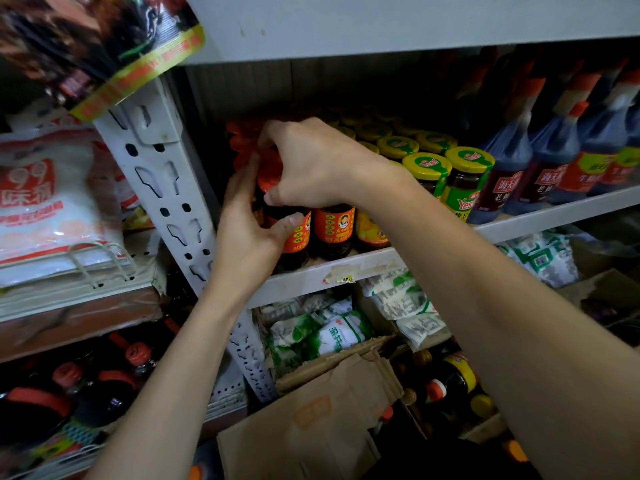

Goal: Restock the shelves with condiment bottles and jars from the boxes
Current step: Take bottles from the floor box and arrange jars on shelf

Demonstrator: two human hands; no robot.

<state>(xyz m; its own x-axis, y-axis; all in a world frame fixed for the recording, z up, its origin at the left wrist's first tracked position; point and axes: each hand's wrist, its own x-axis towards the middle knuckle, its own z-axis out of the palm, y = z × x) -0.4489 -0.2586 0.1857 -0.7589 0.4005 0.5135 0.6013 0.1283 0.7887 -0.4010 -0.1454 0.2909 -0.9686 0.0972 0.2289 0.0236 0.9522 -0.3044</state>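
- Grey metal shelf (363,268) carries rows of jars and bottles.
- Right hand (311,164) curls over the red-labelled sauce jar (298,237), gripping its lid.
- Left hand (249,223) wraps the jar's side at the shelf's front left corner.

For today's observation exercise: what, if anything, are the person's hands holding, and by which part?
A red-lidded jar on the shelf: the left hand grips its labelled side, the right hand its lid from above.

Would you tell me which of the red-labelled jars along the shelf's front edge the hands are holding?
The leftmost jar, beside the perforated upright: the left hand grips its body, the right hand its red lid.
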